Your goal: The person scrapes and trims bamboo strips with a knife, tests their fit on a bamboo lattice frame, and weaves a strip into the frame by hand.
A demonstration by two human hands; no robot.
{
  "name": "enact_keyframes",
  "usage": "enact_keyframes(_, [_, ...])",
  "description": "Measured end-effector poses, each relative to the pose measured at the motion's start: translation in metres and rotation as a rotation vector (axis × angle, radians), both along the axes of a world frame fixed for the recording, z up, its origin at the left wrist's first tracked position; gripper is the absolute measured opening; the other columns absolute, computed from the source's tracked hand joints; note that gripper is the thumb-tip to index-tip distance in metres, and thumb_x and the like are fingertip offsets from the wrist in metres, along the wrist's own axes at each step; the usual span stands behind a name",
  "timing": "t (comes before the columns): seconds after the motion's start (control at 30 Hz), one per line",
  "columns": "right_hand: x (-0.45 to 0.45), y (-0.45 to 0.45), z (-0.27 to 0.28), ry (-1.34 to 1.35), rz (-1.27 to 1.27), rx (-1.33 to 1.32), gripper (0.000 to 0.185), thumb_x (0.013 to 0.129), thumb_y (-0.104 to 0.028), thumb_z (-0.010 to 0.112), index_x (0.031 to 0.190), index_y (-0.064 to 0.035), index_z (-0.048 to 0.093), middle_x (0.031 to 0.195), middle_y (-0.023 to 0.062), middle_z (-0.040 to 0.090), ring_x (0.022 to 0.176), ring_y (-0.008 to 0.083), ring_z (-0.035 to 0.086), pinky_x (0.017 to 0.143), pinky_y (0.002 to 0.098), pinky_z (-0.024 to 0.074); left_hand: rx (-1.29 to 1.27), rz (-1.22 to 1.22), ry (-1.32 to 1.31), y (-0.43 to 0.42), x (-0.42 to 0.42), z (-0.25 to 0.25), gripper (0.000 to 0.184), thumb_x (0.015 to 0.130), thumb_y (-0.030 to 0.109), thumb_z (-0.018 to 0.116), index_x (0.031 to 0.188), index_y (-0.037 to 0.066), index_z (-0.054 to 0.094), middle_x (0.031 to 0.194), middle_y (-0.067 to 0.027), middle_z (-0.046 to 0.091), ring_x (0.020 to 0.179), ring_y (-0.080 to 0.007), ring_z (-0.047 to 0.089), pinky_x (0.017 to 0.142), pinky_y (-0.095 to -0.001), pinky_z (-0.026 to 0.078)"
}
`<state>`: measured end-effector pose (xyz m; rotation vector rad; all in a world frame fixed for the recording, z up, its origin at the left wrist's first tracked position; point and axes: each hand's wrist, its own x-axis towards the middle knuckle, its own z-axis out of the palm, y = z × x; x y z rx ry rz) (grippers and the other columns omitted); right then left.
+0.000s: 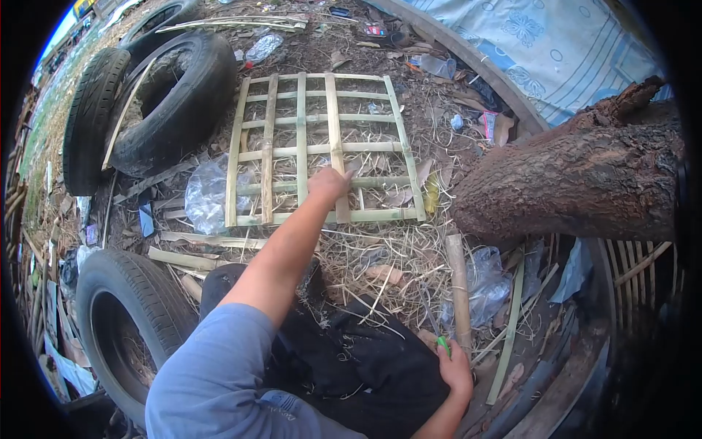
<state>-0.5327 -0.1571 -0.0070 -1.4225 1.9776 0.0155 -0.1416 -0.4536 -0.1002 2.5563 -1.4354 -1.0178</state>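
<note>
A square lattice of split bamboo slats (302, 110) lies on the littered ground in front of me. My left hand (329, 184) reaches over its near side, with its fingers closed around a lengthwise slat right of the middle. Low on the right, beside my dark-clothed leg, my right hand (456, 368) grips a knife by its green handle (442, 342). The narrow blade points up and away from me, over loose bamboo shavings (344, 267). A short bamboo piece (458, 285) stands out just beyond that hand.
Old tires (175, 102) lie at the upper left, and another tire (131, 322) is close on my left. A thick log (563, 175) juts in from the right. Clear plastic bags (212, 194) and bamboo strips are scattered about. A patterned blue sheet (523, 44) covers the upper right.
</note>
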Motion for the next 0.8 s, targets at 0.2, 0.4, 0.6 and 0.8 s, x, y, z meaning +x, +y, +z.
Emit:
enact_keyframes(0.2, [0.007, -0.002, 0.012, 0.027, -0.008, 0.007, 0.041, 0.091, -0.032, 0.056, 0.113, 0.0021, 0.058, 0.105, 0.0285, 0.063, 0.104, 0.0433, 0.059, 0.088, 0.0451, 0.0452, -0.146, -0.177, -0.179, 0.027, 0.01, 0.032, 0.078, 0.081, 0.061, 0.061, 0.123, -0.003, 0.048, 0.105, -0.0158, 0.068, 0.096, -0.0314, 0.067, 0.082, -0.0407, 0.053])
enact_keyframes(0.4, [0.007, 0.005, 0.015, -0.002, -0.002, -0.071, 0.041, 0.091, -0.031, 0.056, 0.114, 0.0029, 0.057, 0.105, 0.0291, 0.063, 0.104, 0.0437, 0.059, 0.088, 0.0455, 0.045, -0.247, -0.567, -0.089, 0.115, 0.01, 0.089, 0.065, 0.083, 0.048, 0.065, 0.126, 0.004, 0.044, 0.099, -0.0203, 0.066, 0.091, -0.0363, 0.065, 0.079, -0.0461, 0.052])
enact_keyframes(0.6, [-0.007, 0.0, -0.007, 0.048, -0.139, -0.254, 0.036, 0.092, -0.03, 0.054, 0.113, -0.0009, 0.058, 0.102, 0.0268, 0.063, 0.099, 0.044, 0.059, 0.084, 0.0476, 0.0457, -0.391, -0.588, 0.104, 0.17, 0.031, 0.038, 0.047, 0.085, 0.034, 0.065, 0.121, 0.01, 0.047, 0.106, -0.0184, 0.058, 0.097, -0.0379, 0.061, 0.082, -0.0464, 0.051])
enact_keyframes(0.8, [-0.057, 0.001, -0.028, 0.27, -0.364, -0.482, 0.044, 0.088, -0.025, 0.061, 0.123, 0.0012, 0.053, 0.108, 0.0256, 0.061, 0.104, 0.0407, 0.058, 0.088, 0.0452, 0.0443, -0.445, -0.595, 0.17, 0.138, 0.017, 0.016, 0.041, 0.084, 0.028, 0.068, 0.115, 0.009, 0.05, 0.107, -0.0166, 0.057, 0.095, -0.0366, 0.061, 0.084, -0.0451, 0.049])
